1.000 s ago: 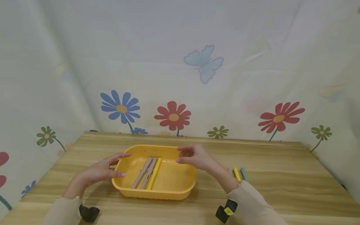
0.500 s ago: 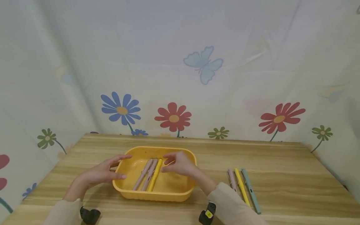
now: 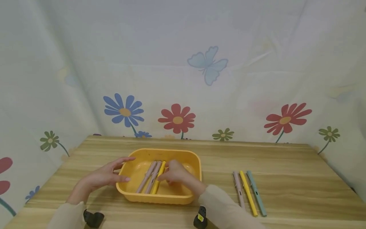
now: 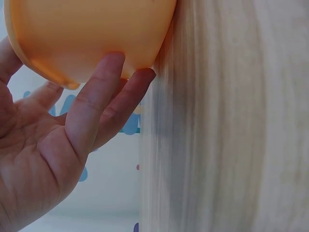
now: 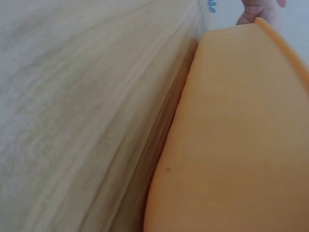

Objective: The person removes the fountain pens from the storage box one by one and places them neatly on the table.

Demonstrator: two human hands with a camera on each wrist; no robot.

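A yellow plastic basin (image 3: 163, 199) stands on the table with two pinkish-mauve pens (image 3: 146, 178) and a yellow pen (image 3: 154, 188) side by side inside. At its left end my left hand (image 3: 98, 176) holds the rim, thumb and forefinger over the edge. Other fingers of that hand (image 4: 96, 99) touch the basin's outer wall (image 4: 91, 34) in the left wrist view. My right hand (image 3: 177, 173) is down inside the basin, its thumb at the yellow pen; its other fingertips are hidden. The right wrist view shows mostly the basin's outer side (image 5: 236, 130).
Right of the basin, a mauve pen (image 3: 238, 189), another yellow pen (image 3: 248, 194) and a grey-green pen (image 3: 257, 194) lie in a row on the wooden table (image 3: 297, 187). A flower-printed cloth (image 3: 243, 105) hangs behind the table.
My right hand has moved left and down from the basin's back right rim to the yellow pen inside. The row of pens at right has come into full view. My left hand stays put.
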